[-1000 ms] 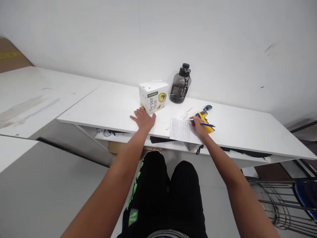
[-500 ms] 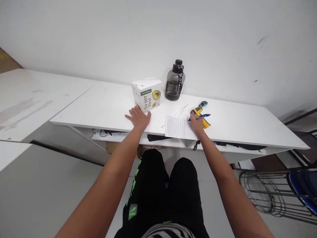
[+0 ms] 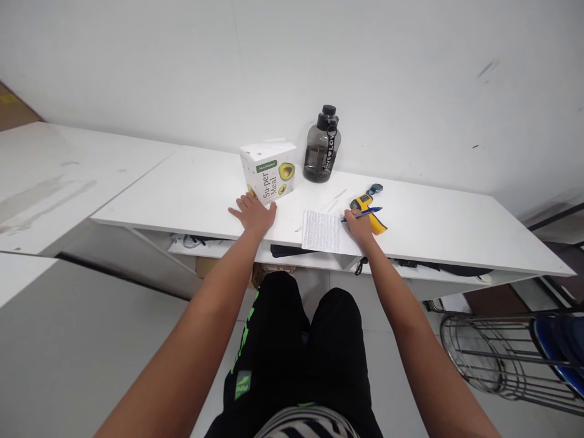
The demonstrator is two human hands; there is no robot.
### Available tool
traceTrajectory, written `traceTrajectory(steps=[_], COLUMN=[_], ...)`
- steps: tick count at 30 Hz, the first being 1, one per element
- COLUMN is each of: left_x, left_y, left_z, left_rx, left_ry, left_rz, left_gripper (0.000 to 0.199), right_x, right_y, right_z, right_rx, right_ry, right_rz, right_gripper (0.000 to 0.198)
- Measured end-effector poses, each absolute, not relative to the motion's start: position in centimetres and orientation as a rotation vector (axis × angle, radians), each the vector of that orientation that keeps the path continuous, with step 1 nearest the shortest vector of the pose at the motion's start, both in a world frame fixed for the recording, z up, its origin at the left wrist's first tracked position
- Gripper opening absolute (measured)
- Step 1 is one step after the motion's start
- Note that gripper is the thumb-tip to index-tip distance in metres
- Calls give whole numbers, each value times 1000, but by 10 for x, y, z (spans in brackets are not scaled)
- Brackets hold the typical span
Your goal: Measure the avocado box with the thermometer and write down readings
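My right hand grips a blue pen with its tip at the upper right corner of a sheet of paper covered in handwriting. The sheet lies near the front edge of a white desk. My left hand rests flat on the desk, fingers spread, just in front of a white carton printed with an avocado. A yellow and black handheld device lies right behind my right hand.
A dark water bottle stands against the white wall behind the carton. Cables and dark items sit on the shelf under the desk. A wire basket and a blue chair stand at the lower right. Another white table adjoins on the left.
The view has shifted slightly, so the desk sits a little higher in frame. My right hand and pen have moved slightly along the top of the sheet. My left hand stays flat.
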State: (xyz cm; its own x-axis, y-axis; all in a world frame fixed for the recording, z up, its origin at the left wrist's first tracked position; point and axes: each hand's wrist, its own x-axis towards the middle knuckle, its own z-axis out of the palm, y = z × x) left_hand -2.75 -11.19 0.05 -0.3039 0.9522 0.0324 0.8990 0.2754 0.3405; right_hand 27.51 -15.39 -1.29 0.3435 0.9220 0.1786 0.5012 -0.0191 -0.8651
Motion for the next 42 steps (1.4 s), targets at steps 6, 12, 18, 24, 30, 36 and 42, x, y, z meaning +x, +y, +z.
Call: traceTrajectory(steps=[6,12,18,24,30,36,42], left_x=[-28,-29,-29,-28,-28,-29,-29], left_y=[-111,-109,-109,-110,-110,-109,-111], left_z=[-1,-4,-5,-5,-4,-5,-2], left_rx=[1742,1749,1749,1746,1740,1738,1732], left_ry=[2364,2370,2373,2377,2369,2366,2356], left_rz=[459,482,477,486,486,509,481], left_gripper=[96,96,96,96,97,96,96], right_x=[275,275,275,274,273,272,272], right_y=[-154,-152,-151,-153,-153,-154,-154], right_z=[-14,-11,-11,-9,-9,-6,-7], right_rx=[-1664,-1677,-1702,-1723,-1716,-1703,-1711], right_ry=[-1288,-1281,-1286,-1270,-1271,-1244,-1234], right_rz=[582,548,544,555,549,550,533], right_gripper=[27,28,28,27,27,27,25])
